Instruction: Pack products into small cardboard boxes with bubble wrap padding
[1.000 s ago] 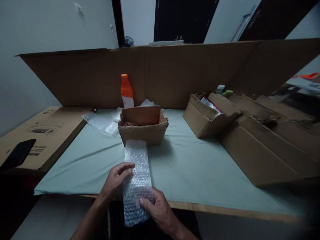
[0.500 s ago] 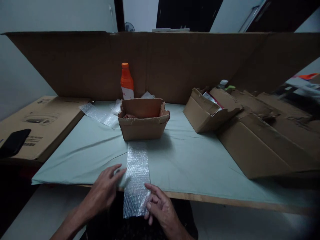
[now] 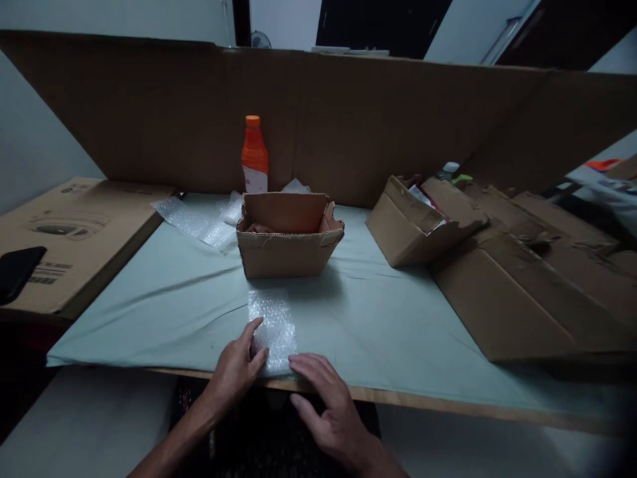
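Clear bubble wrap [image 3: 279, 328] at near edge of surface [image 3: 393, 332], partly hidden under left hand [image 3: 235, 365], grip spread; right hand [image 3: 332, 406] at its corner, grip wide. Box [image 3: 284, 257] contents indistinct.

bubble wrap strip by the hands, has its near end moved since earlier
Yes, toward the centre box: the near end of the bubble wrap strip overhung the table's front edge; now it stops about there.

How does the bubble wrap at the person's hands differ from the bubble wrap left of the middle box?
The near bubble wrap lies at the front; the far bubble wrap, farther back. The left hand touches the near one; no hand touches the far one. The near one points ahead; the far one slants. Both look see-through.
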Available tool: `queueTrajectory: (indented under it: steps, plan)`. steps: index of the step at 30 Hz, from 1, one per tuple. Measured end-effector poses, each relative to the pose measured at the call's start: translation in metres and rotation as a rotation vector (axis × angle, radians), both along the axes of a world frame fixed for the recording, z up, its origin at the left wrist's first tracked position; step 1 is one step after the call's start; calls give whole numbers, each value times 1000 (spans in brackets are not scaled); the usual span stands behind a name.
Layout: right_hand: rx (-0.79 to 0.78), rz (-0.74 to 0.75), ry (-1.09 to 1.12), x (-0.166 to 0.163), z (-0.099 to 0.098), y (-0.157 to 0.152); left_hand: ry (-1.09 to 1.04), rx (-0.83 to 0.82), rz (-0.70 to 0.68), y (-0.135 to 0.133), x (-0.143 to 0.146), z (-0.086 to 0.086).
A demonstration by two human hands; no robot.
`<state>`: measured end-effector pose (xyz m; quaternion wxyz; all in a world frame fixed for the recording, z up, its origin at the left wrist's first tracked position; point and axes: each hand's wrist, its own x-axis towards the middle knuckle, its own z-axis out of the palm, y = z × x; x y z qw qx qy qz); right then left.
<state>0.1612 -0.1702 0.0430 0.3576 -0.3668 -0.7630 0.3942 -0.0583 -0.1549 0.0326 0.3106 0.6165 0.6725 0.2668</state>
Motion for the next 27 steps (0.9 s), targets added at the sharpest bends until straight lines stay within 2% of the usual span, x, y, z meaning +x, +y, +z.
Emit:
queueTrajectory:
  steps: [3,5,7,9,12,14,17,20,23,25,27]
  plan:
    - [284,86,-265,-9,-10,16,91,136,5,-4,-2,-9]
    - [372,81,-340,-16,-17,24,157,369,27,-14,-4,-10]
    - [429,52,-346,-21,-23,30,237,581,-7,-27,-7,-8]
    - [455,38,-330,-24,-24,33,305,669,-112,-40,-7,-8]
    - [421,63,-329,-24,-20,35,269,650,-203,-50,-7,-14]
    - [407,37,-312,-22,-13,34,180,604,-149,-47,-7,-20]
    - [492,-44,-271,-22,-4,29,90,507,-63,-33,-10,-26]
    - [537,21,-348,-26,-1,27,130,475,-34,-16,-11,-25]
    - [499,90,-478,-35,-6,33,232,577,-16,-12,-12,-21]
    - [448,92,-507,-38,-10,38,249,629,-81,-19,-12,-18]
    - [363,103,-475,-36,-12,40,210,616,-187,-30,-12,-16]
